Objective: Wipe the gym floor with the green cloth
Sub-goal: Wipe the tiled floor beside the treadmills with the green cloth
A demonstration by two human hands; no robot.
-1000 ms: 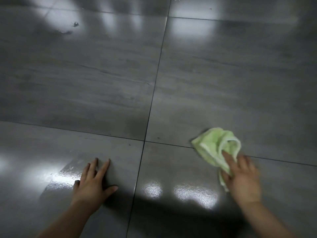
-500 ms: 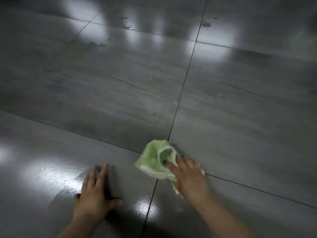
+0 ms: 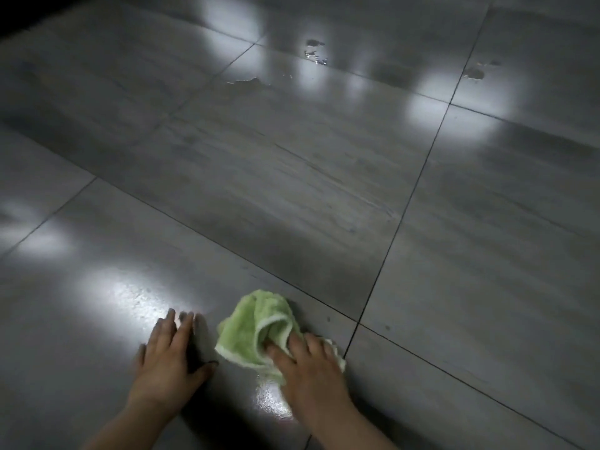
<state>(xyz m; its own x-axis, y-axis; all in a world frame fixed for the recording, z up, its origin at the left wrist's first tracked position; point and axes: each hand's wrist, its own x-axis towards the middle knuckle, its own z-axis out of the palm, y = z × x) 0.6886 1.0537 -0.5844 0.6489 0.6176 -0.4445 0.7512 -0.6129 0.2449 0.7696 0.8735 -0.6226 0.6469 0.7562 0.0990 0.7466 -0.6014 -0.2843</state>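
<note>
Green crumpled terry cloth (image 3: 251, 326) lay lower centre on the glossy grey tiled floor (image 3: 292, 190). Right hand (image 3: 308, 368) pressed it, fingers (image 3: 297, 344) spread, nearly straight. Left hand (image 3: 165, 362) lay flat beside it, holding nothing. Wet patches (image 3: 250, 82) at upper frame looked unwiped; much floor probably left.

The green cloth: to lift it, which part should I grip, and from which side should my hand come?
Probably best to pinch the raised white-edged fold of the green cloth, coming from above on the near right. The cloth lies bunched on the floor, not flat, so that fold stands up to be pinched. The right hand presses there; the left hand lies flat beside it.
</note>
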